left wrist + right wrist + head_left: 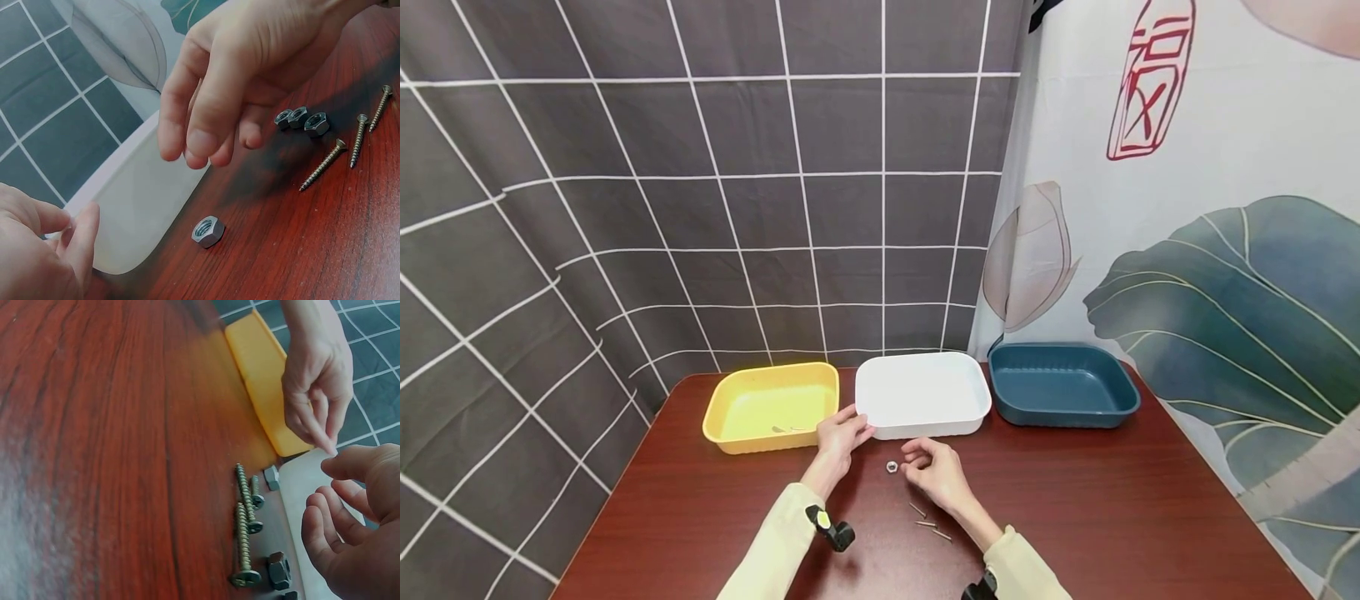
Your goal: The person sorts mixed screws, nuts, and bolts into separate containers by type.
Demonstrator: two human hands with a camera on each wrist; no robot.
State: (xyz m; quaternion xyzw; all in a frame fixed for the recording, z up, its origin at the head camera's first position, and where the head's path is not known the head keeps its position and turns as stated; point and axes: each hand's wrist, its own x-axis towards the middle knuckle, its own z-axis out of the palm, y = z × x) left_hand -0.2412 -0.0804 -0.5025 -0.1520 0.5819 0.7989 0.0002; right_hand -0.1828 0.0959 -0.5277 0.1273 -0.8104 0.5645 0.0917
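My left hand (842,433) pinches the near left corner of the white tray (922,396) between thumb and fingers. Just in front of that tray, my right hand (934,473) hovers over the table with loosely bent fingers and nothing in them. A single hex nut (208,232) lies on the wood below the right fingertips. Three more nuts (317,125) sit close together under the right hand, which hides them in the head view. Beside them lie three brass-coloured screws (323,165).
A yellow tray (718,417) with a few small pieces in it stands to the left. On the right is a dark blue tray (1067,417). The reddish-brown table (1112,508) backs onto a grey gridded cloth (842,275) and a printed white curtain (1075,125).
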